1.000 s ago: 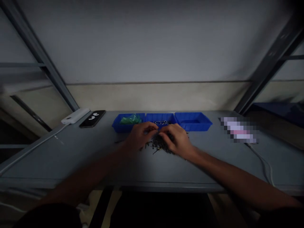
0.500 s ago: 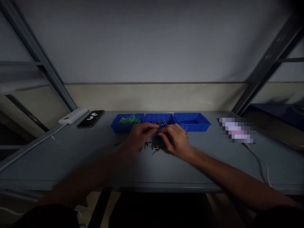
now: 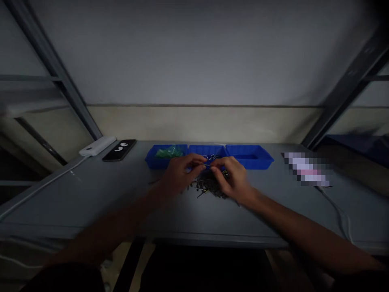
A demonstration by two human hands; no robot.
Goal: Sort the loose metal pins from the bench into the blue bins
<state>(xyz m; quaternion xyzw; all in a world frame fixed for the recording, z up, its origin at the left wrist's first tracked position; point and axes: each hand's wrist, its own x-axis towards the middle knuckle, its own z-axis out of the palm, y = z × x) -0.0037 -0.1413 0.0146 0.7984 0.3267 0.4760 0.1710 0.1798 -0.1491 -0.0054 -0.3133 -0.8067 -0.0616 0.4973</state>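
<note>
My left hand (image 3: pixel 181 172) and my right hand (image 3: pixel 235 178) meet above a loose pile of screws (image 3: pixel 209 187) on the grey desk. Between their fingertips runs a thin, pale screw (image 3: pixel 207 165), pinched by the left fingers at one end and the right fingers at the other. Its finer shape is too small and dark to make out. Just behind the hands, the middle blue bin (image 3: pixel 205 149) contains shiny metal screws (image 3: pixel 215 157). To its left, a blue bin (image 3: pixel 156 163) has a green plastic bag (image 3: pixel 169 152) in it; a third blue bin (image 3: pixel 259 163) stands at the right.
On the left of the desk (image 3: pixel 106 202) lie a phone (image 3: pixel 113 154) with white earbuds on top and a white power bank (image 3: pixel 97 147) with a cable. A blurred-out flat device (image 3: pixel 306 168) with a cable lies at the right. Metal posts rise on both sides.
My right fingers have lifted from over the pile and now pinch the screw beside the left fingertips. The view has shifted slightly, so everything sits a little further right.
</note>
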